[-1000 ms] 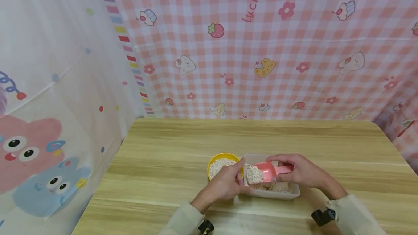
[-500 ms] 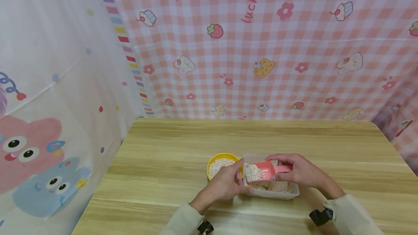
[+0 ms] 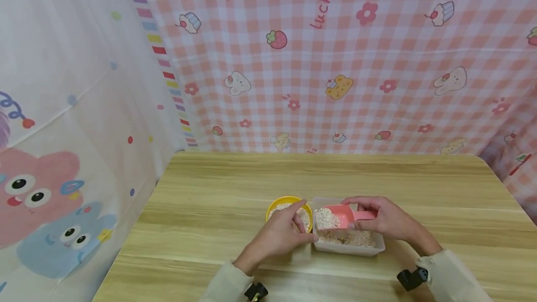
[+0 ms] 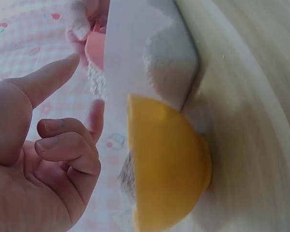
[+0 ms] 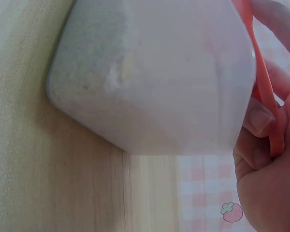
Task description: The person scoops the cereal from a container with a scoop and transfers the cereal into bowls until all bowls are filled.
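My right hand grips the handle of a pink scoop, also partly visible in the right wrist view. Pale oat flakes heap at the scoop's front end, over the left part of a translucent white rectangular container. More flakes lie in the container's bottom. My left hand hovers over the near side of a yellow bowl of flakes, its thumb tip close to the container's left rim. In the left wrist view, thumb and index are spread apart with nothing between them, beside the yellow bowl's rim.
The bowl and container stand side by side on a wood-grain table. A pink checked cloth hangs behind the table, and a white cloth with cartoon figures hangs at its left.
My left hand has let go of the container's left rim and shifted left over the bowl. The loaded scoop has risen slightly in my right hand.
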`<control>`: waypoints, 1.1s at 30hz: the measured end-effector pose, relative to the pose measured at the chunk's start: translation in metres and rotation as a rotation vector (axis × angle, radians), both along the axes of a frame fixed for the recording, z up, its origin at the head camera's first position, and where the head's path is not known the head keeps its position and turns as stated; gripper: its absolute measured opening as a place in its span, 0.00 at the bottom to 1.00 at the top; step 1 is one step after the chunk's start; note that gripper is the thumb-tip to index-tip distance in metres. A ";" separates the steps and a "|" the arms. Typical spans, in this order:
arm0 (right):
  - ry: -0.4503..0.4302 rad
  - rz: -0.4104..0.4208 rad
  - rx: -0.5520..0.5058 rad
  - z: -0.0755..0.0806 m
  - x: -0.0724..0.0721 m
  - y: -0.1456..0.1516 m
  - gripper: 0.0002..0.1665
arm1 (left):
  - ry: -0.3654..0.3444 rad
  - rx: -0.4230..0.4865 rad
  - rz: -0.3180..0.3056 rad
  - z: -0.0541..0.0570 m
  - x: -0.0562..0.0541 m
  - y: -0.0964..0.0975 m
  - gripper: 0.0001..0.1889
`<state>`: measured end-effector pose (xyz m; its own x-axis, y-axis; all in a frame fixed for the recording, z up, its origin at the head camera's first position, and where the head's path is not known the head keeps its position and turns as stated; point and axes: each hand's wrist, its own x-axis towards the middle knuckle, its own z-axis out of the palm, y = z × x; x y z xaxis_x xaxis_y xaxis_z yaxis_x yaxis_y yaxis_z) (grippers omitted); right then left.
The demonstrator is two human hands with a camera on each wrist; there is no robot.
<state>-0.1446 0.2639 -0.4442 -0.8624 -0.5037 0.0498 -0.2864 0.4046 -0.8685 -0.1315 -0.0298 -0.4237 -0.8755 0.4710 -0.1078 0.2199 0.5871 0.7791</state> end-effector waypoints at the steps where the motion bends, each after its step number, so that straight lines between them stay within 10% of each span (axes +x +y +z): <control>1: 0.000 0.000 -0.003 0.000 0.000 0.000 0.28 | 0.005 0.006 0.009 0.001 0.000 -0.002 0.45; 19: 0.016 0.004 -0.041 -0.003 0.000 0.002 0.27 | 0.141 0.059 0.165 0.000 -0.008 -0.049 0.37; 26: 0.021 -0.002 -0.054 -0.004 0.001 0.001 0.27 | 0.104 0.048 0.210 -0.008 -0.011 -0.063 0.39; 33: 0.019 -0.004 -0.063 -0.004 0.000 0.001 0.27 | -0.004 0.031 0.123 -0.023 -0.017 -0.070 0.53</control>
<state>-0.1444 0.2649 -0.4486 -0.8631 -0.4955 0.0980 -0.3019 0.3505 -0.8865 -0.1485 -0.0998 -0.4469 -0.9263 0.3636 -0.0987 0.1445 0.5846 0.7983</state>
